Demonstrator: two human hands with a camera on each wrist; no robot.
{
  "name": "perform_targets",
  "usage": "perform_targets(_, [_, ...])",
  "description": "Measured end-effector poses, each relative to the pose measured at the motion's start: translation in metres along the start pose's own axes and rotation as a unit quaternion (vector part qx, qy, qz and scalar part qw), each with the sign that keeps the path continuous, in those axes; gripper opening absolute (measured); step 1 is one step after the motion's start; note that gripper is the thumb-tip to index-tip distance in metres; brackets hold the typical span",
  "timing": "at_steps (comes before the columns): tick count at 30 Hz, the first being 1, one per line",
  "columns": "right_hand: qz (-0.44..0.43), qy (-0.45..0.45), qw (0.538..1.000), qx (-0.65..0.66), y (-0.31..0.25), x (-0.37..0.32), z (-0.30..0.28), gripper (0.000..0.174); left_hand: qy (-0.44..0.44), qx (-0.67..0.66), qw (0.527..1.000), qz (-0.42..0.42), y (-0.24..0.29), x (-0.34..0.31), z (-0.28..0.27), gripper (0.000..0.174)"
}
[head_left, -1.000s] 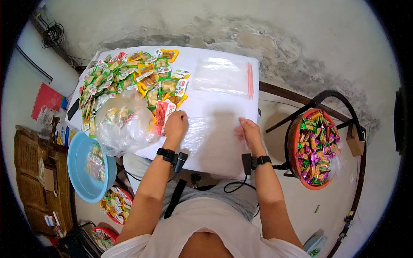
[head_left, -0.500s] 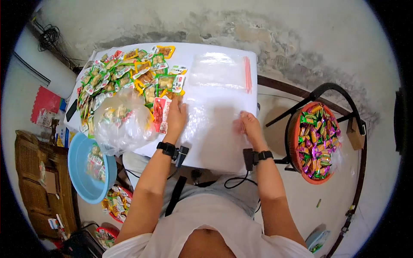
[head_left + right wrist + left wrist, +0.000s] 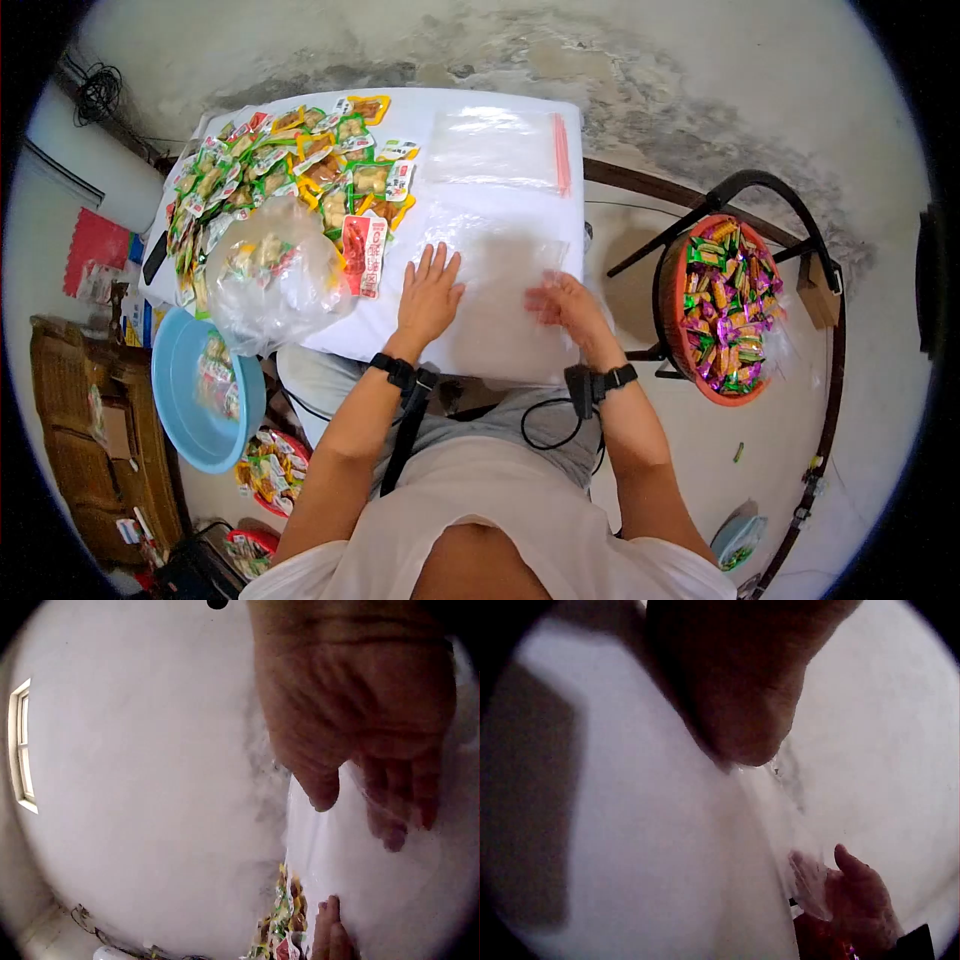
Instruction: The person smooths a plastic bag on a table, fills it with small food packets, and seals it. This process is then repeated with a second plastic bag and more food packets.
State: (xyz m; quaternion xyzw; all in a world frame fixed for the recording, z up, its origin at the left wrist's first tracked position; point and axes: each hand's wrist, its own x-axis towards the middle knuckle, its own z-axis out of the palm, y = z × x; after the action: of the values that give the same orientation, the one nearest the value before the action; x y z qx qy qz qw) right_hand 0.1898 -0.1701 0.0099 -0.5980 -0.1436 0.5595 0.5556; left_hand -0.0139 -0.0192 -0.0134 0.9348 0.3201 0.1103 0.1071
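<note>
A clear plastic bag lies on the white-covered table in front of the person. My left hand rests on its left part, palm down, the fingers straight and spread. At the bag's right side is my right hand, slightly blurred in the head view. In the right wrist view the fingers of that hand show through thin film, and the thumb stands apart from them. The left wrist view also shows film over the right fingers. Just left of my left hand lies a red-and-white snack packet.
Snack packets pile up at the table's left, behind a filled clear bag. Flat bags with red strips lie at the back right. A blue basin stands left; an orange basket of wrapped sweets stands right.
My left hand has turned from edge-on to palm down, its fingers spreading over the bag. My right hand has shifted slightly left, its fingers now at the bag's right side.
</note>
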Motion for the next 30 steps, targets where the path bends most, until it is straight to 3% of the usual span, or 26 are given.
perform_targets(1, [0.0,0.001,1.0,-0.001,0.003,-0.006,0.0,0.039,-0.003,-0.005,1.0,0.004,-0.001,0.0,-0.001,0.051])
perform_targets(3, [-0.007,-0.012,0.992,-0.129,0.009,-0.015,0.001,0.038,-0.005,-0.009,1.0,0.006,-0.002,-0.001,-0.001,0.052])
perform_targets(6, [-0.043,-0.004,0.986,-0.159,0.016,-0.022,0.006,0.038,0.004,-0.008,1.0,0.013,-0.001,-0.003,0.0,0.053])
perform_targets(9, [-0.104,-0.011,0.993,-0.06,0.037,-0.019,0.008,0.034,-0.017,-0.004,1.0,0.002,-0.002,0.0,0.001,0.053])
perform_targets(15, [-0.1,0.004,0.987,-0.129,0.035,-0.018,-0.008,0.034,-0.015,-0.014,0.999,0.031,-0.005,-0.002,-0.003,0.052])
perform_targets(17, [-0.107,0.003,0.984,-0.144,0.037,-0.017,-0.01,0.034,-0.096,0.001,0.995,-0.001,0.0,-0.001,-0.017,0.054])
perform_targets(22, [-0.093,0.002,0.99,-0.106,0.031,-0.016,-0.006,0.03,-0.078,0.031,0.995,0.048,0.012,-0.005,-0.031,0.06])
perform_targets(24, [-0.069,0.069,0.986,-0.136,0.02,-0.01,-0.008,0.026,-0.062,0.016,0.995,0.082,0.018,-0.001,-0.029,0.063])
perform_targets(27, [-0.065,0.08,0.991,-0.085,0.01,0.004,-0.018,0.027,-0.032,-0.006,0.994,0.103,0.022,0.015,-0.021,0.062])
perform_targets(30, [-0.071,0.105,0.982,-0.141,-0.001,0.023,-0.026,0.029,-0.046,-0.012,0.994,0.099,0.019,0.028,-0.007,0.064])
